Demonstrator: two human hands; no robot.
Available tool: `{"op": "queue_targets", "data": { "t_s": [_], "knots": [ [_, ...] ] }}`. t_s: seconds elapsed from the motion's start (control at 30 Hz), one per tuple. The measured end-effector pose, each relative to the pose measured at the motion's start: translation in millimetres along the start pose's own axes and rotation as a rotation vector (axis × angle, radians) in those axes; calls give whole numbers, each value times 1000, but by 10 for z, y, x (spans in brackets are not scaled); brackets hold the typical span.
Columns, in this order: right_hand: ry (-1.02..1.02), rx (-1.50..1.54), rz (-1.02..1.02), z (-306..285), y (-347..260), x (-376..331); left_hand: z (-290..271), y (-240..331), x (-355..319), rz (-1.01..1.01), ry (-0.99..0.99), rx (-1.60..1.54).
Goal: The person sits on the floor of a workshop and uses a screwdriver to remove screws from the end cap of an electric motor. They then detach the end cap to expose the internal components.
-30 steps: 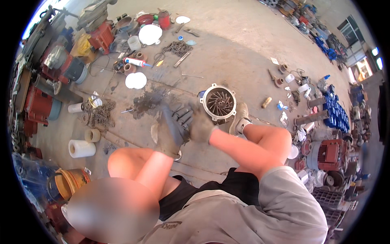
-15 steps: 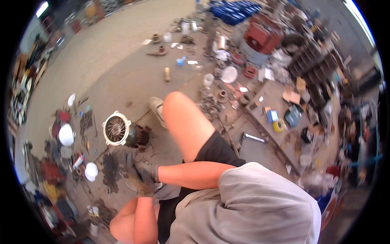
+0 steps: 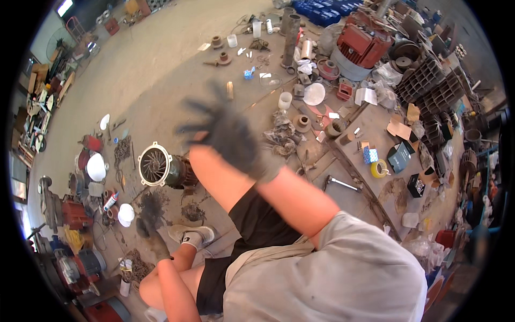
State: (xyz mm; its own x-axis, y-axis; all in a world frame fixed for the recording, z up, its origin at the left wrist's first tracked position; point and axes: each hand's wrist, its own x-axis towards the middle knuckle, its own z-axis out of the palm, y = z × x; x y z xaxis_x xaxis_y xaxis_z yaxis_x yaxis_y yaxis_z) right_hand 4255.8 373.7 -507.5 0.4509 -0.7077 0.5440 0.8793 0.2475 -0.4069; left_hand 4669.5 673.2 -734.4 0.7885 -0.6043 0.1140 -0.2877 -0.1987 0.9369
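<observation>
My right hand (image 3: 230, 137), in a dark-palmed work glove, is raised above my bent knee with its fingers spread. It is blurred by motion and holds nothing. My left hand (image 3: 151, 239), also gloved, hangs low beside my shoe, over the floor near a dark oily stain (image 3: 153, 206). Its fingers run together in the picture, so their state does not show clearly. Just ahead of it lies a dark green cylindrical machine body (image 3: 174, 173) with a pale flanged ring (image 3: 155, 144) around a vaned wheel. Neither hand touches it.
White bowls (image 3: 96, 167), a sealant tube (image 3: 110, 201) and red machine parts (image 3: 76, 214) lie on the left. To the right are a breaker-bar-like tool (image 3: 343, 184), yellow tape roll (image 3: 379, 168) and long metal rail (image 3: 365, 188). A red motor (image 3: 362, 40) stands behind.
My hands were together near the machine body. The right has swung up and away to the right with fingers spread; the left has dropped lower and left. My legs have shifted.
</observation>
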Motion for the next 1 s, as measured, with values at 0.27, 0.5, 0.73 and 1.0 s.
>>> {"op": "queue_targets", "data": {
  "t_s": [0.27, 0.5, 0.73, 1.0],
  "knots": [
    [677, -1960, 853, -3677, -616, -2127, 473, 1113, -367, -199, -90, -148],
    [277, -2221, 1497, -4402, -5, -2049, 464, 1260, -526, -278, -106, 8],
    [330, -2075, 1757, -4381, -60, -1652, 710, 1633, -328, -282, -105, 5],
    [674, -1767, 631, -3269, -1960, -265, 612, 1955, -434, -132, -112, -195]
  ]
}}
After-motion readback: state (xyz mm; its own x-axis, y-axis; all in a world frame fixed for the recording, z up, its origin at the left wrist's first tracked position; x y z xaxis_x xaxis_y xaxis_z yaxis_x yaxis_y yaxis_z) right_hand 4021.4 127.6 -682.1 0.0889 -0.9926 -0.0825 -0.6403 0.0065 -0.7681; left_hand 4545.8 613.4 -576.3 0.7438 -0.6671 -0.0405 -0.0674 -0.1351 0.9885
